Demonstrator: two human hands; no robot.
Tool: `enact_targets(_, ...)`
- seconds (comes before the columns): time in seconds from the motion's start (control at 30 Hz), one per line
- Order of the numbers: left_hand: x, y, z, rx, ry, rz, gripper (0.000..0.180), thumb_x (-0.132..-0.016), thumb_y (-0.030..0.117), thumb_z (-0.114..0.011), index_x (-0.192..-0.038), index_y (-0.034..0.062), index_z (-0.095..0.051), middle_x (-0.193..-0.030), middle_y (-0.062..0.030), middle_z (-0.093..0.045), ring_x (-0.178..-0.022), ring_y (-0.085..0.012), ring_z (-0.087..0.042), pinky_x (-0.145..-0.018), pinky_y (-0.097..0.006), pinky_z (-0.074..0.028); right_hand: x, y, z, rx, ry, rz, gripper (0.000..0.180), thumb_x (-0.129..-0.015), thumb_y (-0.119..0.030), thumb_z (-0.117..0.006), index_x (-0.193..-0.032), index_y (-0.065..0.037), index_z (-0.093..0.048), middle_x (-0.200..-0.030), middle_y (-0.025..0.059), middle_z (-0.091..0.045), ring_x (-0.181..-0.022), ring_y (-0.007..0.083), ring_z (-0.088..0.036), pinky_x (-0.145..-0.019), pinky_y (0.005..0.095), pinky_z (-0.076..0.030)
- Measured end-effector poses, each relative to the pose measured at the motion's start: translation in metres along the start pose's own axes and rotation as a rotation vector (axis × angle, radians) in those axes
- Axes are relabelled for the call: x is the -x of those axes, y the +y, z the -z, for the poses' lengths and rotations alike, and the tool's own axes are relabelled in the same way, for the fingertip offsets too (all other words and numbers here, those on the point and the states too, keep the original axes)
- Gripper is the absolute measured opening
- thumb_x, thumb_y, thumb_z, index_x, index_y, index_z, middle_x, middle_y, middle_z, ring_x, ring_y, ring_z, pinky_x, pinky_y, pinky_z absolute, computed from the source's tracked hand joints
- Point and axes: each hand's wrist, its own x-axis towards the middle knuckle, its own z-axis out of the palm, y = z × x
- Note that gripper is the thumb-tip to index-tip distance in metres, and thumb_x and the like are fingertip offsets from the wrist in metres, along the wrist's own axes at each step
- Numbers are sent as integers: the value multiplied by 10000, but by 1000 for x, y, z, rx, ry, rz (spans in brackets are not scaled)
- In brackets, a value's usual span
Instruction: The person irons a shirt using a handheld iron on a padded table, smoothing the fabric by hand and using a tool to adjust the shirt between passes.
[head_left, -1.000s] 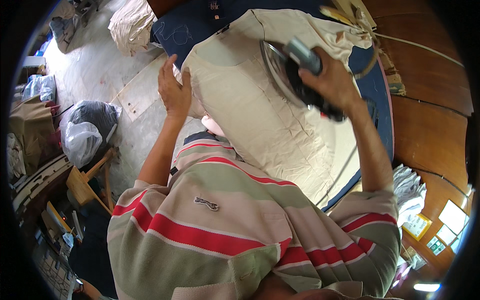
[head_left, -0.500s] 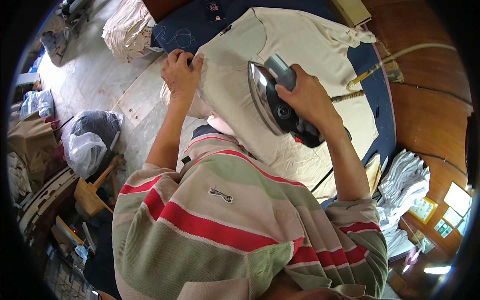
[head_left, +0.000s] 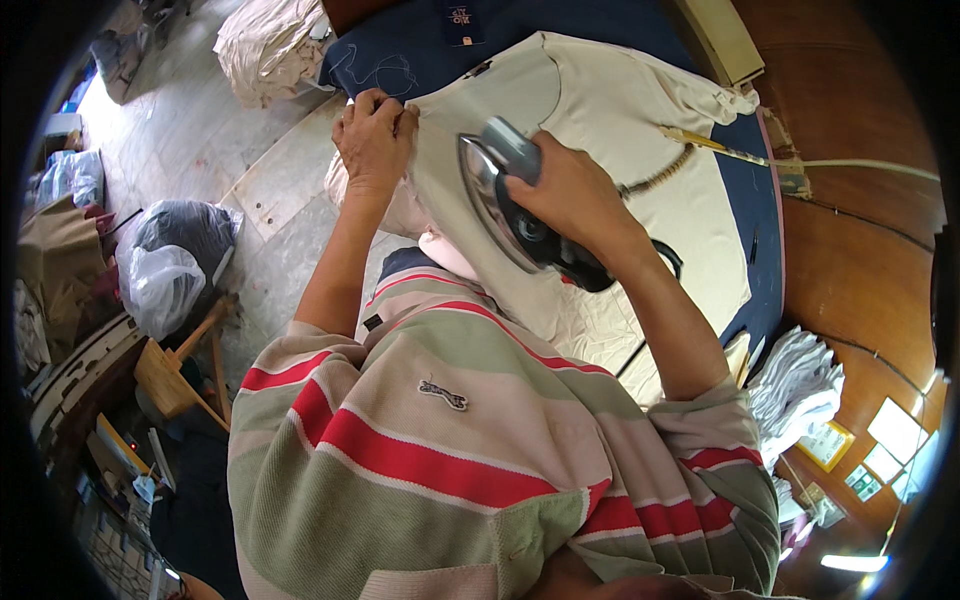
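A cream long-sleeved top [head_left: 600, 110] lies spread over a dark blue ironing surface [head_left: 420, 40], its wide neckline toward the far side. My right hand [head_left: 575, 195] is closed round the handle of a grey and black steam iron [head_left: 540, 235]. The iron's shiny soleplate edge is over the left part of the top; whether it presses flat on the cloth, I cannot tell. At the top's left shoulder edge, my left hand [head_left: 375, 145] pinches the fabric between curled fingers and thumb.
A coiled hose [head_left: 660, 172] runs from the iron toward a yellowish tube [head_left: 700, 142] on the right. Cream fabric [head_left: 268, 50] is bundled at the far left. Plastic bags [head_left: 165, 265] sit on the floor. Folded white garments [head_left: 797, 385] are stacked at the right beside a cardboard box [head_left: 722, 40].
The iron in my right hand has moved left across the top, nearer my left hand. My left hand still holds the edge. The view has shifted slightly.
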Motion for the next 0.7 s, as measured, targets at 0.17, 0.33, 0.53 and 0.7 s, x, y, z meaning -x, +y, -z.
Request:
enact_targets(0.17,1,-4,-3,44,38,-29,194,-779,274,-655,-738,87,-629,-978,-30,-567,-934,-257,-527,-833,-399,-367,17,17,7,-30,16,-158,399,-752,-298,-612,-1008,-2,-535,-833,226,-639,-814,382,-628,-739,446,-495)
enact_targets(0.33,0,-7,-8,100,64,-47,187,-761,258,-674,-715,82,-627,-951,-42,-572,-888,-264,-535,-812,-386,-381,8,13,4,-42,-46,-45,387,-754,-298,-617,-1008,-19,-532,-816,213,-639,-800,377,-627,-724,443,-496)
enact_targets(0.53,2,-11,-11,127,53,-42,197,-753,281,-677,-701,96,-634,-962,-32,-573,-897,-259,-528,-834,-389,-363,31,11,-6,-59,-144,67,402,-757,-290,-633,-1048,-39,-513,-795,206,-638,-762,379,-626,-702,438,-493)
enact_targets(0.7,2,-15,-16,132,94,-76,194,-732,257,-699,-679,90,-617,-944,-34,-576,-873,-257,-530,-823,-389,-367,56,23,-22,-58,-61,-30,399,-781,-312,-625,-1012,-17,-489,-769,218,-635,-715,378,-632,-639,439,-514)
